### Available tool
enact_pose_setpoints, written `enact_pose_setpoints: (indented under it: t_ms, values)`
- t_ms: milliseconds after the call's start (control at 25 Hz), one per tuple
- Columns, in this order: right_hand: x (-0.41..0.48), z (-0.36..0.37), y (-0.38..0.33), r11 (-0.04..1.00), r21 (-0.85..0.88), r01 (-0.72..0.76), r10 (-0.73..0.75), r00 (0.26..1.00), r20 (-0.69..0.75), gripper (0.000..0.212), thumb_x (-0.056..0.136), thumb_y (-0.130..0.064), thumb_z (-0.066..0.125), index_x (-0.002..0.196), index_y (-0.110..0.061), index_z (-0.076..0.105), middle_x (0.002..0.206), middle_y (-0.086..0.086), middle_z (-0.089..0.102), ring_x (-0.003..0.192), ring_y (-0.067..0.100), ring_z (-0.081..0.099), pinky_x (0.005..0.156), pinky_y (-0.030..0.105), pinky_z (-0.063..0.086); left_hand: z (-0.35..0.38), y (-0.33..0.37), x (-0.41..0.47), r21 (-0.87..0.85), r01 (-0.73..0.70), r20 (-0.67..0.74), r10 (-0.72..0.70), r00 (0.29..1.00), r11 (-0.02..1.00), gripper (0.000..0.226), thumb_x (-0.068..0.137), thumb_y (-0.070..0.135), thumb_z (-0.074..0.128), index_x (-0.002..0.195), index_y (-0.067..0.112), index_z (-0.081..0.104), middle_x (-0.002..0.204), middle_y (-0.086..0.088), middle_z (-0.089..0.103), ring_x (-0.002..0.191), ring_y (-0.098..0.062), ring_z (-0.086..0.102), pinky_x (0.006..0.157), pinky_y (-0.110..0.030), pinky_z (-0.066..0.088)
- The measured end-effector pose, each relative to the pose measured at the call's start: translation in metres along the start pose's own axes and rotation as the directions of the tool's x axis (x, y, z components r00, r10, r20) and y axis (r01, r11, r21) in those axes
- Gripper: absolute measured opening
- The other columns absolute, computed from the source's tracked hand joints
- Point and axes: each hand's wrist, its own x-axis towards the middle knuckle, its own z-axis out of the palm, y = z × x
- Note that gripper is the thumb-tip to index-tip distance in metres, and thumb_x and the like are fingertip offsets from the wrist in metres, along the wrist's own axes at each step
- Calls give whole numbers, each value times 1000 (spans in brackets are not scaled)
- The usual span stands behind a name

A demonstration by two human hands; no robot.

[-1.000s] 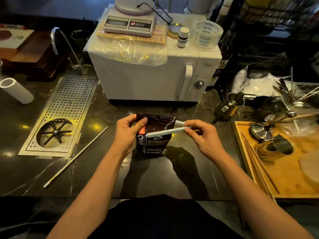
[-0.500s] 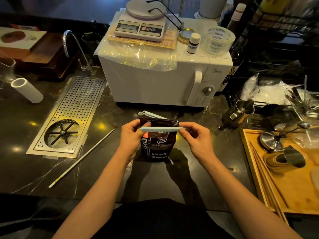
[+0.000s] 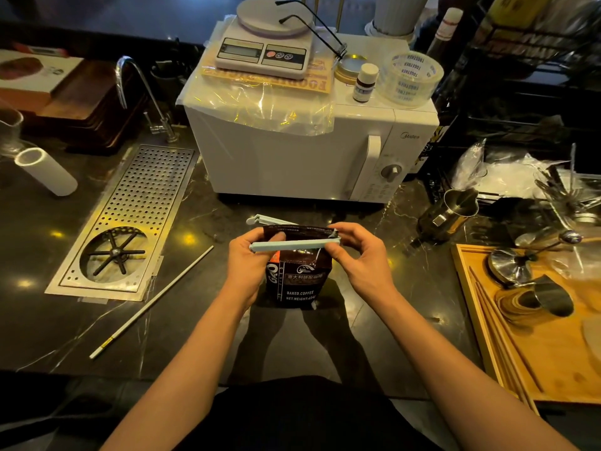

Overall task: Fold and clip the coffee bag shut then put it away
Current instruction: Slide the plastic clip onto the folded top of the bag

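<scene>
A dark coffee bag (image 3: 300, 281) with white lettering stands upright on the black counter in front of me. Its top is folded flat. A pale blue clip (image 3: 292, 245) lies across the front of the bag just under the fold; its other arm (image 3: 270, 219) sticks out behind the bag to the left. My left hand (image 3: 250, 265) grips the bag's upper left corner and the clip's left end. My right hand (image 3: 357, 255) pinches the clip's right end at the bag's upper right corner.
A white microwave (image 3: 292, 157) with a scale (image 3: 263, 47) on top stands just behind the bag. A perforated steel drain tray (image 3: 130, 222) and a long white stick (image 3: 153, 301) lie to the left. A wooden tray (image 3: 553, 346) with metal tools sits right, a steel jug (image 3: 452, 213) beyond.
The clip's front arm swung from tilted to level across the bag top. Its rear arm now shows behind the bag. Both hands stayed on the bag's upper corners.
</scene>
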Motion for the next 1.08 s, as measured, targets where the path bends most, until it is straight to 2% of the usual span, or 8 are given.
enact_pose_setpoints:
  t_ms: [200, 400, 600, 720, 800, 920, 1080]
  values:
    - [6, -2, -5, 992, -116, 41, -36, 998, 46, 27, 83, -15, 74, 107, -24, 67, 105, -5, 71, 103, 13, 67, 95, 38, 55, 1, 1, -3, -12, -10, -5, 10, 1000, 1000, 14, 91, 4, 62, 97, 11, 72, 80, 2, 77, 78, -13, 74, 64, -22, 57]
    - [18, -14, -13, 962, -255, 98, -54, 983, 177, 28, 80, -14, 77, 108, -19, 70, 102, -10, 68, 99, 8, 65, 94, 29, 52, 1, 1, -4, -27, -18, 3, 18, 1000, 999, 14, 91, 5, 62, 97, 13, 72, 84, 0, 77, 81, -15, 74, 67, -25, 58]
    - [15, -13, -11, 969, -234, 76, -40, 988, 152, 28, 81, -16, 77, 108, -20, 71, 104, -8, 71, 101, 9, 67, 94, 30, 54, 9, -1, -9, -152, -13, -145, -9, 989, 988, 19, 84, -1, 67, 94, 15, 68, 86, -2, 73, 81, -17, 72, 75, -33, 62]
    - [15, -13, -10, 972, -228, 64, -29, 988, 152, 27, 81, -16, 76, 107, -21, 70, 104, -8, 71, 102, 10, 67, 93, 29, 54, 12, -1, -9, -215, -38, -196, -6, 981, 976, 30, 82, -8, 68, 87, 18, 55, 85, 6, 69, 75, -9, 71, 64, -26, 60]
    - [16, -13, -11, 970, -234, 64, -28, 988, 154, 26, 82, -15, 76, 107, -21, 70, 103, -8, 71, 101, 11, 67, 92, 28, 53, 8, -3, -9, -158, -71, -197, 39, 980, 985, 34, 81, -8, 69, 84, 17, 45, 89, 5, 63, 78, -4, 70, 65, -26, 59]
    - [17, -13, -11, 967, -246, 66, -29, 988, 149, 26, 82, -14, 75, 106, -22, 70, 102, -9, 70, 99, 11, 67, 89, 25, 52, -6, -3, -8, 123, -114, -161, 133, 978, 986, 42, 76, 3, 78, 94, 17, 42, 101, 1, 60, 98, -12, 66, 83, -37, 59]
    - [16, -13, -9, 961, -266, 77, -42, 990, 136, 25, 82, -14, 74, 107, -19, 71, 101, -8, 70, 96, 11, 65, 86, 22, 50, -27, 14, -7, 293, -117, 7, 120, 993, 949, 68, 74, 5, 80, 126, 33, 46, 113, 6, 64, 106, -3, 65, 88, -20, 55]
